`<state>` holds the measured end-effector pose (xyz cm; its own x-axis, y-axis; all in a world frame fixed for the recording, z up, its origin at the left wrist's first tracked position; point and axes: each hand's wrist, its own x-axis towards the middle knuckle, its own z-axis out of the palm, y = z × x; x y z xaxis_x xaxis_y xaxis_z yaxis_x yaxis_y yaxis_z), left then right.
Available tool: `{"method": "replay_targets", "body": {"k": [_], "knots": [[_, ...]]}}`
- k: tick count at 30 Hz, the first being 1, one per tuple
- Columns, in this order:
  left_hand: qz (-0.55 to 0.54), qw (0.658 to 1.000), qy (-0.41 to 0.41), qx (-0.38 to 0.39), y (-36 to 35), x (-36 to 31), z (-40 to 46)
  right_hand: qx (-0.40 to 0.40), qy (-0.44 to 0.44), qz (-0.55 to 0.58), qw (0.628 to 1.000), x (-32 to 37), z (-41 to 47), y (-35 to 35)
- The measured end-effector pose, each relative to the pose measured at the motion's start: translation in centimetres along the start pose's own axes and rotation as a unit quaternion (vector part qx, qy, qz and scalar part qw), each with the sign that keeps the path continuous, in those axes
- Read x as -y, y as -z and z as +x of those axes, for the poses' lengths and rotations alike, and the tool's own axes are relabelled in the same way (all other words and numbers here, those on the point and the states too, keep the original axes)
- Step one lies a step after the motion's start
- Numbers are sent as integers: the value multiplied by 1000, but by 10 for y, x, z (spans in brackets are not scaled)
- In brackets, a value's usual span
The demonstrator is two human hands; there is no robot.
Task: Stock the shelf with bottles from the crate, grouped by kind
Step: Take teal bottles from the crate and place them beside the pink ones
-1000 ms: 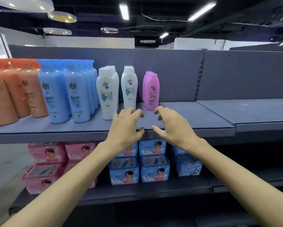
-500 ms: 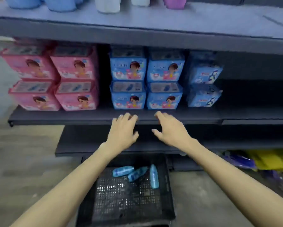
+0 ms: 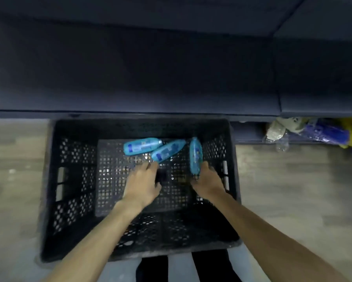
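We find three translucent blue plastic bottles lying on their sides on the floor of the black perforated plastic crate [image 3: 73, 180], towards its 12 o'clock wall. The left bottle [image 3: 142, 146] and middle bottle [image 3: 168, 150] overlap at their necks; the right bottle [image 3: 195, 155] lies apart, pointing from 12 to 6 o'clock.

The left hand [image 3: 143, 184] reaches with fingers loosely spread, tips at or just short of the middle bottle's base. The right hand [image 3: 208, 180] meets the right bottle's near end; motion blur prevents us from confirming whether its fingers have closed, so we cannot tell.

Risks noted:
- Lifting the middle bottle may drag or roll the left bottle resting against it.
- An end-only pinch on a smooth, rounded bottle may slip, dropping it back.
- The dark blue shelf edge [image 3: 130, 113] overhangs at 12 o'clock; rising quickly could knock a bottle against it.
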<state>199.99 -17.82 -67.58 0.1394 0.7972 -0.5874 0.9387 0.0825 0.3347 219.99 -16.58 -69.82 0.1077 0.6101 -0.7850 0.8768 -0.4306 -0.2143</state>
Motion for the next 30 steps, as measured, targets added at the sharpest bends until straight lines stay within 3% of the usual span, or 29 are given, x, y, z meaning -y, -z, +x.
{"method": "replay_targets", "body": {"k": [7, 12, 16, 18, 23, 26, 30], "knots": [[64, 997, -25, 27, -77, 9, 89, 23, -68, 36, 997, -23, 95, -69], [172, 982, -77, -14, -106, 8, 147, -55, -53, 21, 997, -26, 132, -87], [249, 967, -53, -12, -125, 2, 176, -127, -60, 29, 990, -29, 148, -105], [257, 965, -36, -26, -132, -2, 183, -164, -50, 41, 984, -32, 152, -107], [234, 971, 13, -38, -133, -6, 193, -163, -21, 70, 984, -32, 168, -99], [213, 975, 47, -39, -123, -7, 192, -177, -52, 102, 978, -24, 172, -96], [150, 984, 94, -26, -111, -4, 189, -112, -116, 196, 967, -14, 181, -90]]}}
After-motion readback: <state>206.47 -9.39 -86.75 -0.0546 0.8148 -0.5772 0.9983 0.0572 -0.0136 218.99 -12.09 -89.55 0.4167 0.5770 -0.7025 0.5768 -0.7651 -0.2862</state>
